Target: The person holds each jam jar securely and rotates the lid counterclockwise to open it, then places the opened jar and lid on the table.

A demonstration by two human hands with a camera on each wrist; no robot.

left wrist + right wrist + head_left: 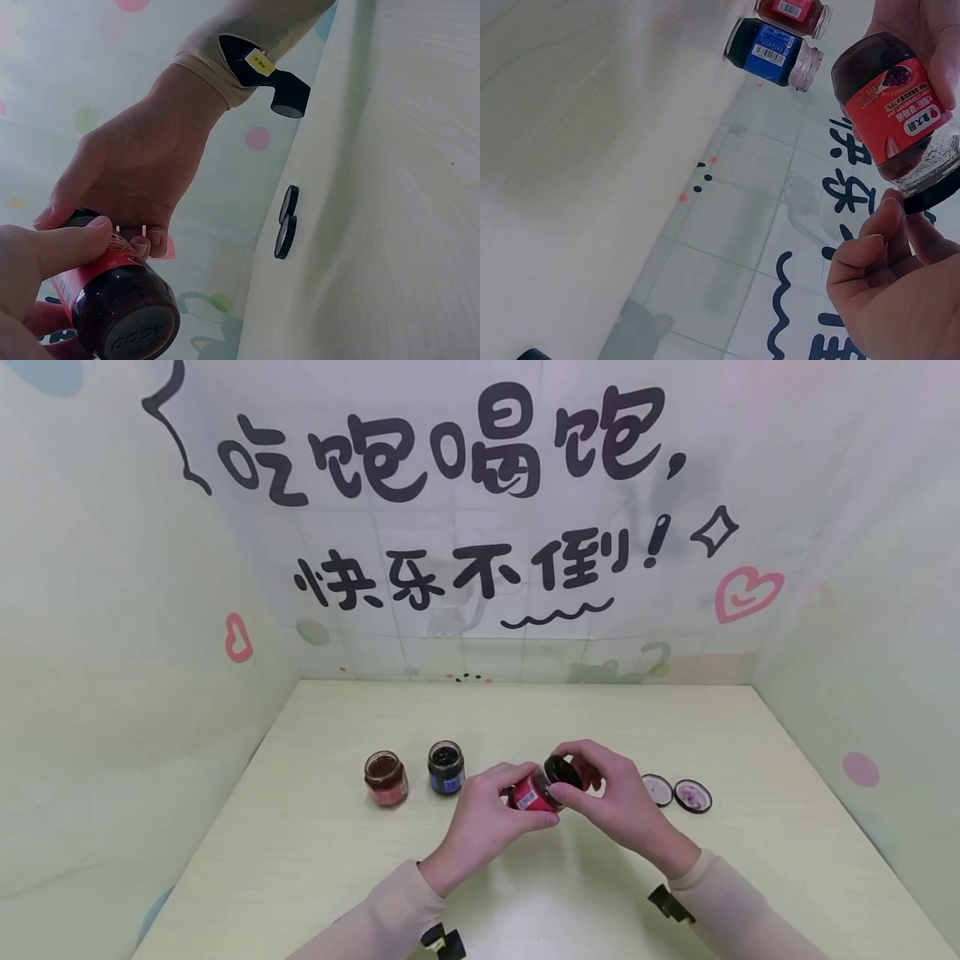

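Observation:
My left hand (491,806) grips a glass jar (892,101) with a red label and dark contents, tilted above the table. The fingers and thumb of my right hand (611,785) pinch a black lid (562,772) at the jar's mouth. Whether the lid still touches the rim, I cannot tell. In the left wrist view, the jar's dark base (139,326) faces the camera. Left of the hands on the table stand two open jars: one with a red label (387,779) and one with a blue label (446,769).
Two round lids (657,790) (693,796) lie side by side, pale insides up, right of my right hand. The pale wooden table (300,860) meets a printed cloth backdrop (480,652) at its far edge, with cloth walls on both sides.

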